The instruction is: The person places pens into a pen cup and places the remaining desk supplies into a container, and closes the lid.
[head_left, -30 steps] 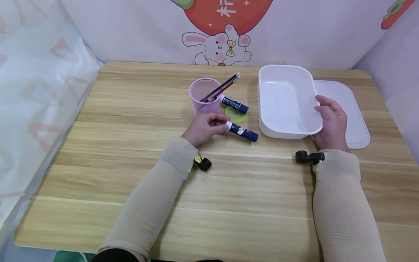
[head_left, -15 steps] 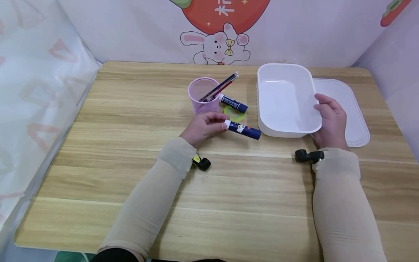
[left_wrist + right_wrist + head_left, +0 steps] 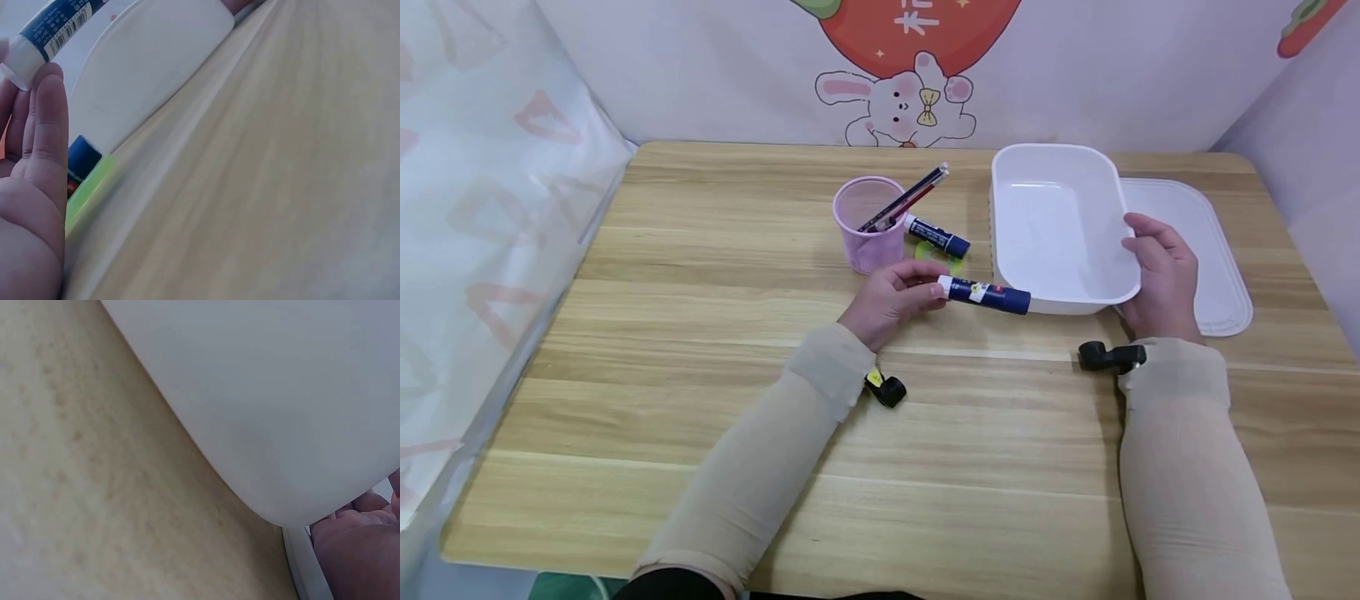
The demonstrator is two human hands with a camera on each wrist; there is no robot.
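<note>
My left hand [image 3: 891, 302] pinches the white end of a dark blue glue stick [image 3: 988, 295] between thumb and fingers. The stick is off the table, its blue end in front of the near wall of a white plastic box [image 3: 1060, 233]. In the left wrist view the glue stick [image 3: 62, 28] shows a barcode. My right hand [image 3: 1163, 279] grips the box by its right rim, thumb on the rim's inner side. Inside, the box holds nothing. Its outer wall [image 3: 269, 412] fills much of the right wrist view.
A white lid [image 3: 1213, 267] lies right of the box, partly under it. A pink cup [image 3: 868, 250] with pencils [image 3: 917, 198] stands left. Beside it, another glue stick [image 3: 938, 237] lies against a green tape roll [image 3: 922, 250]. A wall [image 3: 700, 75] borders the table's back.
My left hand has lifted the glue stick and moved it right, toward the box. The stick has turned closer to level across the view. My right hand keeps hold of the box.
</note>
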